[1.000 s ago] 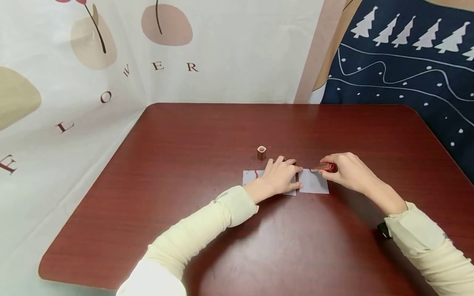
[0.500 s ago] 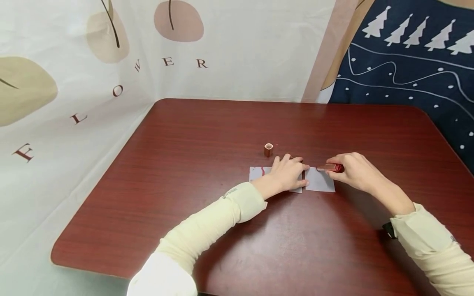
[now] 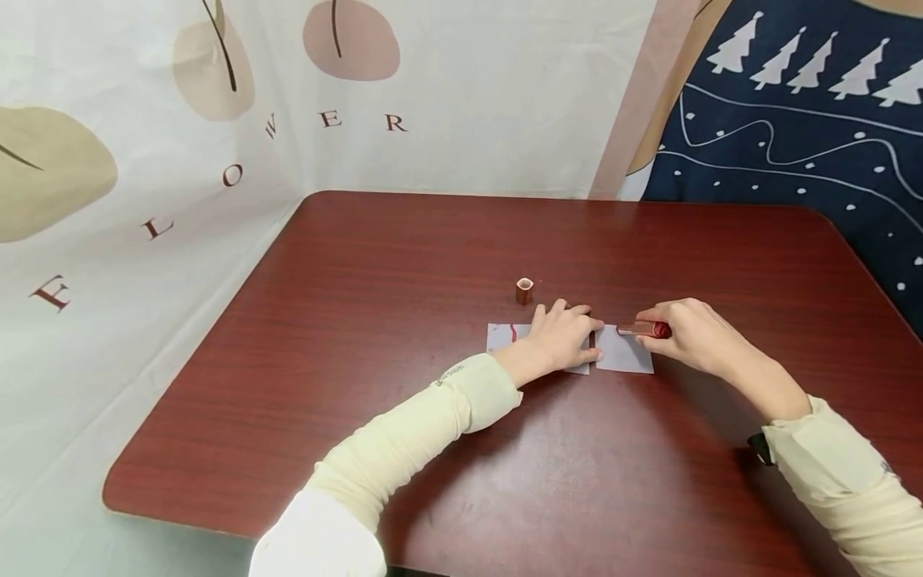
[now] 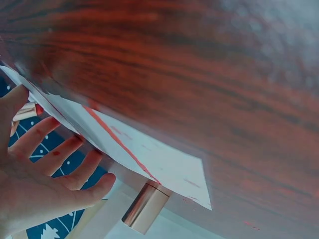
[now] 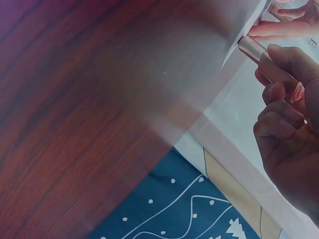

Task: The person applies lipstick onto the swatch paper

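My right hand [image 3: 688, 332] pinches a lipstick [image 3: 642, 329] between thumb and fingers, its metallic tube lying nearly level. The lipstick's tip meets the upper part of a small white paper sheet [image 3: 624, 357]. My left hand [image 3: 561, 335] lies spread over a second white sheet [image 3: 499, 336], with its index finger and thumb reaching the left edge of the first one. A red stroke [image 4: 122, 144] runs across that second sheet, beside faint red smudges. Behind the left hand, the lipstick cap [image 3: 524, 292] stands upright, hollow end up.
The sheets lie on a dark red wood-grain table [image 3: 404, 264] with rounded corners. A pale printed cloth [image 3: 469, 88] hangs behind and to the left. At the back right hangs a navy cloth [image 3: 786, 152] with white trees.
The head view has shifted slightly, moving everything a little right in the picture. The lipstick's tip stays near the top of the right sheet; the left hand keeps its place on the paper.
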A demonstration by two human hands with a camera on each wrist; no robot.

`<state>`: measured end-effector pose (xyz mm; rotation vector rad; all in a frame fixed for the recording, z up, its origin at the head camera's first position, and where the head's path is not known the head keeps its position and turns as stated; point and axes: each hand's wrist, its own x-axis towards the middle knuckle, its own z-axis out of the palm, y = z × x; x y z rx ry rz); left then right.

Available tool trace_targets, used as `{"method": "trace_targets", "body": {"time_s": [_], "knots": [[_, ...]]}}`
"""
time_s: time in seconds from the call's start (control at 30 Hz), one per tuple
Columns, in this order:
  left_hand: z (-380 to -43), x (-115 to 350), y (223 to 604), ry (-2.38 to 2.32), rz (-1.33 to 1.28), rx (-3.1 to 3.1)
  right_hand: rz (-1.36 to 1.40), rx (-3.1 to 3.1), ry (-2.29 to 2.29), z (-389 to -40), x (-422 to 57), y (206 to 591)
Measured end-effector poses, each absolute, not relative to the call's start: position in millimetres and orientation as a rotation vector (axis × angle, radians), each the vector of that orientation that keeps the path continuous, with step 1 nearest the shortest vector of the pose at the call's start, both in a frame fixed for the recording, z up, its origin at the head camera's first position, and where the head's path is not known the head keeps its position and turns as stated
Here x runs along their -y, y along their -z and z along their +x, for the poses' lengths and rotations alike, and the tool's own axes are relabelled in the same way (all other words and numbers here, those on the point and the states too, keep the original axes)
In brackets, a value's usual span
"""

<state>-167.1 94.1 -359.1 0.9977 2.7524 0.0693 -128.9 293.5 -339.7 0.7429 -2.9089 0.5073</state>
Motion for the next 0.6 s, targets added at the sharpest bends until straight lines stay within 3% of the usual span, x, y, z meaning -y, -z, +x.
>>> {"method": "trace_targets", "body": {"time_s": [0.6], "knots": [[-163.5, -94.0, 358.9, -0.053, 1.010, -2.778, 0.702, 2.963, -0.527, -123.9, -293.0, 337.6]]}}
